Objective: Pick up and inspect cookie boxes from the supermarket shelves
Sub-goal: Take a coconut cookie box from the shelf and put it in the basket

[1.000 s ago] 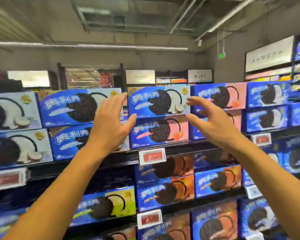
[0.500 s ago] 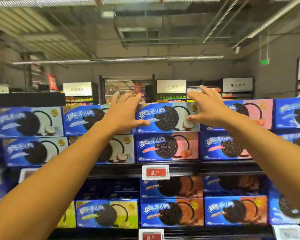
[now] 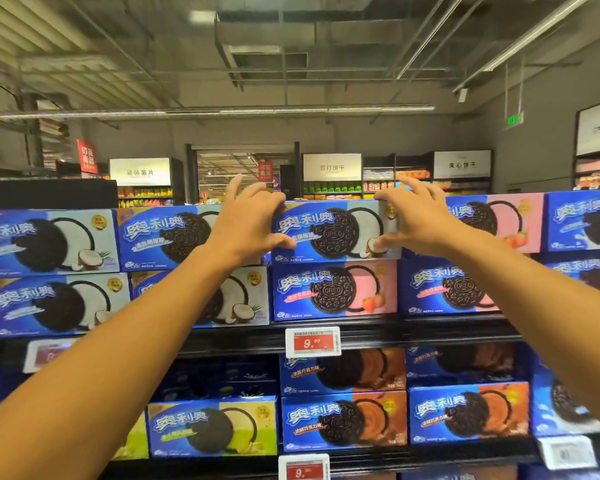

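A blue cookie box with a white coconut picture [image 3: 333, 233] lies on top of the stack on the upper shelf, straight ahead. My left hand [image 3: 246, 223] holds its left end, fingers over the top edge and thumb on the front face. My right hand [image 3: 420, 220] holds its right end the same way, thumb pressed near the coconut picture. The box still sits on the pink strawberry box [image 3: 333, 292] beneath it.
More blue cookie boxes stand close on both sides of the held box and fill the lower shelves. The dark shelf edge [image 3: 395, 332] carries a red price tag [image 3: 312, 342]. Beyond the top of the stack are other aisles and signs.
Both hands rose from the second row to the top box and closed in on its two ends. The view tilted upward.
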### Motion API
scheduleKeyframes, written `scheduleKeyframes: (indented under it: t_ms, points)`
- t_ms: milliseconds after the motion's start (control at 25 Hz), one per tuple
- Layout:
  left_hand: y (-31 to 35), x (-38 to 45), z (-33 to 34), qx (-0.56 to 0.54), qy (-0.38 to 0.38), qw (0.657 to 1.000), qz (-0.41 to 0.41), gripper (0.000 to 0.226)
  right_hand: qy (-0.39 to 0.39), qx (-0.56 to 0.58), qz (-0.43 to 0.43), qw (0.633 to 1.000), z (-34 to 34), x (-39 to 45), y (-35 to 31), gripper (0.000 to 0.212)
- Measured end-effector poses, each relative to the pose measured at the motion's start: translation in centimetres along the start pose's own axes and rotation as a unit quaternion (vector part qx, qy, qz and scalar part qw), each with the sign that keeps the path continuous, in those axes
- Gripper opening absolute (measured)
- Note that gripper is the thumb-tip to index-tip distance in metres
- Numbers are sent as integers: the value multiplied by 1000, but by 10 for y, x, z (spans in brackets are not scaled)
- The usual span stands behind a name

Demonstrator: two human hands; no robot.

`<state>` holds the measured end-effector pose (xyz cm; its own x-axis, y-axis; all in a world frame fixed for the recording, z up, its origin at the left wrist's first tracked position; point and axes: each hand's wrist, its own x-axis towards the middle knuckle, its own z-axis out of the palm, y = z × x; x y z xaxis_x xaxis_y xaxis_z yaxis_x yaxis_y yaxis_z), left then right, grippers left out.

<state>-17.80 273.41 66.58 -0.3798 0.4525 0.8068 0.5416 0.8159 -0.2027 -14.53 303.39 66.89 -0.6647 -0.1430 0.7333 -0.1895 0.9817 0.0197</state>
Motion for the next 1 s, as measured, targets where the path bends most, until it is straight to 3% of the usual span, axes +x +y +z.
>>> scheduleKeyframes:
  t_ms: [280, 560, 800, 920, 1000]
  points:
    - [0, -11, -6, -70, 91, 993, 29, 67, 43, 19, -14, 999, -11, -10, 4, 78]
    - [0, -28, -28, -334, 75, 940, -7, 60, 70, 212, -55, 973, -41, -32, -5, 77]
    - [-6, -45, -29, -517, 87, 839, -144, 67, 87, 422, 30, 902, -27, -60, -34, 83]
    - [-6, -61, -16, -630, 102, 737, -223, 57, 143, 563, 79, 810, -6, -74, -52, 81]
    - [-3, -72, -5, -671, 106, 695, -237, 44, 190, 609, 116, 761, 6, -81, -66, 70]
